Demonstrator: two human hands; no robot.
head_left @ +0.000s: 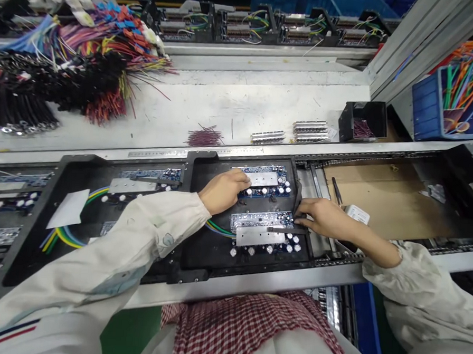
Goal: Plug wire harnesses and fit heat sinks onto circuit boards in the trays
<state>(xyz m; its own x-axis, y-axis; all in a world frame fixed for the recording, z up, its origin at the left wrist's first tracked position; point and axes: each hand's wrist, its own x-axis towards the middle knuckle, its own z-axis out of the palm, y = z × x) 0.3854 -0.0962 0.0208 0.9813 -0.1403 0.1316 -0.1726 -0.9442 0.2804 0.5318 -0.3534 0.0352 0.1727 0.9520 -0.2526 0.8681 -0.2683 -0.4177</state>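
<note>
Right hand (321, 216): fingers curled at the edge of the lower circuit board (280, 248), grip unclear.
Left hand (223, 192): fingers spread, unclenched on the upper circuit board (265, 186).
Place: both boards lie in the black tray (239, 267).
Risk: a slip could snag the coloured wires (218, 228) or knock capacitors (289, 243).

The off-white work coat (97, 254) has gathered cuffs (205, 209), navy-and-red sleeve stripes (8, 335) and a red-checked cloth front (232, 330).
</note>
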